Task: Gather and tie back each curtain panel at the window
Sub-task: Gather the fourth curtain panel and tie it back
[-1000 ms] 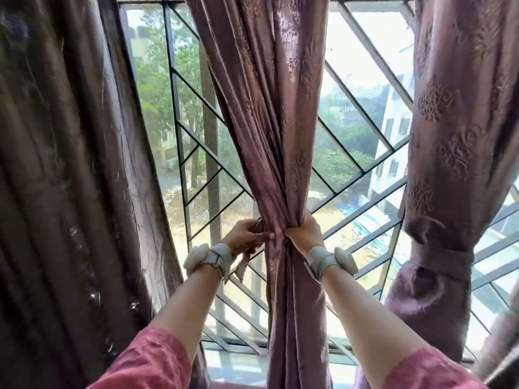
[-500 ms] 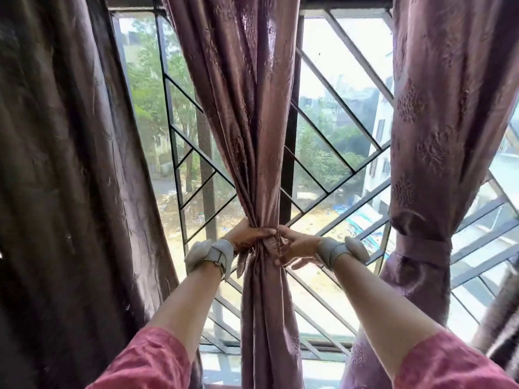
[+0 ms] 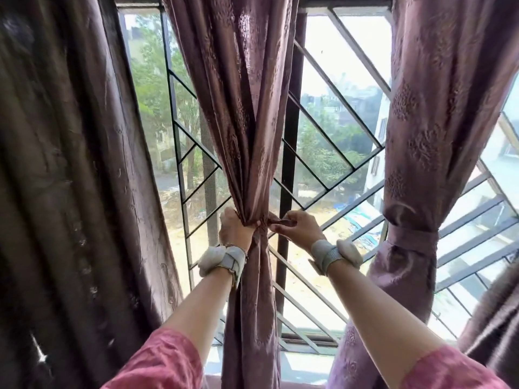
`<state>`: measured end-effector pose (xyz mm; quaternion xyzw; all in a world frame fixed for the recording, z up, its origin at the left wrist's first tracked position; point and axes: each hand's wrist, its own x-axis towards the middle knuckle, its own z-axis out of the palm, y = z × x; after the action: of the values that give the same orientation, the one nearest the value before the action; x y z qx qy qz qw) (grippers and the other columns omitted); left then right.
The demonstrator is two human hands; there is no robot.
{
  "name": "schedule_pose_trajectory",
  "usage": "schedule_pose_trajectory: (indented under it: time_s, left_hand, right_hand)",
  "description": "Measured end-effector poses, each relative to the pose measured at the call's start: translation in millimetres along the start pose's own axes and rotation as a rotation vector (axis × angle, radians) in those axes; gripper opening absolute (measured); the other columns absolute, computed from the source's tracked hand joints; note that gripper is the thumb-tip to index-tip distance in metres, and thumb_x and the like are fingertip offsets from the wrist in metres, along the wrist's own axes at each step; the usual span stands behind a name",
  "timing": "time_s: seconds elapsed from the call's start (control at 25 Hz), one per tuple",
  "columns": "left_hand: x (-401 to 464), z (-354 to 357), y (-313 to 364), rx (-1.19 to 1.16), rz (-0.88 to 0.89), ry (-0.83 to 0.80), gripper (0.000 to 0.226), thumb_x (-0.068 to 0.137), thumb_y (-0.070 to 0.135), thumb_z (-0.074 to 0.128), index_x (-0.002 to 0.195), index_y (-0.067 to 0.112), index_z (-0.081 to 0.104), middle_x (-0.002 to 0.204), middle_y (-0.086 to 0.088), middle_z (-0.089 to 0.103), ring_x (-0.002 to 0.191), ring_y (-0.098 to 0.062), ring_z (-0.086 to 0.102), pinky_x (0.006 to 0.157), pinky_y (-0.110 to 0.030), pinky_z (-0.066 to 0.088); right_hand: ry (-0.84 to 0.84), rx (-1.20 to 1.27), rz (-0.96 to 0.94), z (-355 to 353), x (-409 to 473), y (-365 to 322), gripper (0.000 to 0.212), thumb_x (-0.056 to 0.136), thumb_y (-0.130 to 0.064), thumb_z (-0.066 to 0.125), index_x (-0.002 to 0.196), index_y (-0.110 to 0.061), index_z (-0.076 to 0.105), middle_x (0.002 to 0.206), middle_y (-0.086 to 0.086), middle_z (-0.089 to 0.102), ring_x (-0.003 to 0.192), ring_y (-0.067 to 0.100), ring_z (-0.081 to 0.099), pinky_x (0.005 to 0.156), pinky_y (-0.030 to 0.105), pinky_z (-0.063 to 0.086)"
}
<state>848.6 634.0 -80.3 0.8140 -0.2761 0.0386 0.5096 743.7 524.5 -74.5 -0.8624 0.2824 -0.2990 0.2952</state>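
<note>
Your left hand (image 3: 235,231) is closed in a fist around the middle panel (image 3: 247,113), squeezing its folds into a narrow waist. Your right hand (image 3: 297,226) sits just to the right of that waist, its fingertips pinched on a short strip of the same mauve cloth, the tie (image 3: 276,219), which runs from the gathered point out to your fingers. The two hands are close together, with only the tie's short end between them.

Above your hands the panel fans upward to the top of the window; below them it hangs straight down between your forearms. Each wrist carries a pale band (image 3: 224,261) with a padded lump on its outer side.

Right of your right hand hangs a second panel (image 3: 438,122), already cinched by a cloth band (image 3: 412,239) at about hand height. Left of your left hand a darker panel (image 3: 70,178) hangs loose. Behind everything, the grille (image 3: 334,94) crosses the glass in slanted bars.
</note>
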Motion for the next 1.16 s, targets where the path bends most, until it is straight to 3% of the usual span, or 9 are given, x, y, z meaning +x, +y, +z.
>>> schedule_pose_trajectory:
  time_s: [0.16,0.4,0.48,0.6,0.68,0.8,0.92,1.04,1.16]
  left_hand:
    - [-4.4,1.8,3.5,0.090,0.114,0.031,0.040,0.076,0.025,0.068,0.105,0.001,0.056,0.109,-0.021,0.061,0.100,-0.037,0.058,0.083,-0.042,0.048]
    - [-4.3,-3.0,1.1,0.194,0.131,0.115,0.039,0.079,0.018,0.067,0.110,0.006,0.047,0.102,-0.022,0.067,0.095,-0.042,0.063,0.076,-0.044,0.050]
    - [-5.6,0.2,-1.7,0.312,0.242,0.133,0.033,0.083,0.015,0.062,0.112,0.008,0.050,0.099,-0.019,0.068,0.090,-0.041,0.065,0.071,-0.043,0.051]
    - [-4.7,1.1,0.4,0.269,0.410,-0.021,0.023,0.087,0.010,0.054,0.110,0.010,0.058,0.102,-0.017,0.067,0.093,-0.033,0.064,0.073,-0.031,0.046]
    - [2.2,-0.7,8.4,0.166,0.426,-0.104,0.022,0.084,0.005,0.056,0.104,0.006,0.064,0.103,-0.018,0.069,0.095,-0.030,0.065,0.078,-0.027,0.046]
    - [14.9,-9.0,22.2,0.110,0.292,-0.208,0.019,0.080,0.005,0.059,0.097,0.003,0.069,0.098,-0.022,0.070,0.091,-0.033,0.066,0.076,-0.027,0.052]
    - [24.1,-16.1,27.6,0.065,0.176,-0.328,0.036,0.082,0.030,0.061,0.074,-0.004,0.068,0.081,-0.027,0.069,0.077,-0.033,0.068,0.071,-0.037,0.054]
    - [21.4,-17.7,34.0,0.136,0.183,-0.364,0.052,0.073,0.050,0.067,0.045,0.009,0.052,0.048,-0.010,0.048,0.042,-0.012,0.047,0.047,-0.024,0.037]
    - [21.2,-15.3,43.5,0.221,0.224,-0.360,0.033,0.075,0.029,0.070,0.065,-0.003,0.065,0.054,-0.009,0.054,0.054,-0.015,0.053,0.048,-0.022,0.035]
  right_hand:
    - [0.002,0.316,0.088,9.8,-9.5,-5.5,0.014,0.077,-0.010,0.069,0.069,-0.013,0.058,0.058,0.005,0.057,0.054,0.019,0.054,0.053,0.031,0.048]
    - [0.239,-0.069,0.007,-2.4,-9.2,12.4,0.018,0.074,0.002,0.058,0.083,-0.010,0.069,0.093,0.014,0.070,0.089,0.029,0.061,0.076,0.031,0.045]
    - [0.287,-0.018,0.003,-4.4,-7.8,12.0,0.027,0.075,0.006,0.049,0.080,-0.008,0.071,0.093,0.015,0.069,0.090,0.030,0.061,0.079,0.032,0.046]
    - [0.202,0.208,-0.128,4.1,-9.5,1.3,0.020,0.070,0.009,0.053,0.078,0.002,0.070,0.085,0.017,0.065,0.080,0.026,0.059,0.078,0.035,0.049]
    - [0.062,0.326,-0.187,12.0,-12.8,-8.9,0.019,0.068,0.006,0.060,0.085,0.002,0.069,0.090,0.010,0.058,0.083,0.019,0.056,0.075,0.027,0.047]
    - [0.063,0.273,-0.229,18.4,-12.6,-13.1,0.038,0.071,0.003,0.060,0.108,-0.004,0.061,0.099,0.007,0.058,0.086,0.018,0.057,0.072,0.017,0.047]
    - [0.040,0.340,-0.205,21.0,-15.8,-12.1,0.060,0.073,0.005,0.053,0.127,-0.011,0.033,0.092,-0.008,0.056,0.074,0.008,0.056,0.072,0.031,0.050]
    - [0.005,0.301,-0.170,27.4,-16.7,-8.1,0.082,0.071,0.003,0.058,0.138,-0.013,0.014,0.098,-0.001,0.057,0.082,0.012,0.056,0.080,0.037,0.050]
    - [0.001,0.353,-0.128,34.5,-18.0,-8.7,0.097,0.066,-0.002,0.073,0.139,-0.014,0.009,0.112,0.001,0.051,0.086,0.014,0.053,0.084,0.037,0.050]
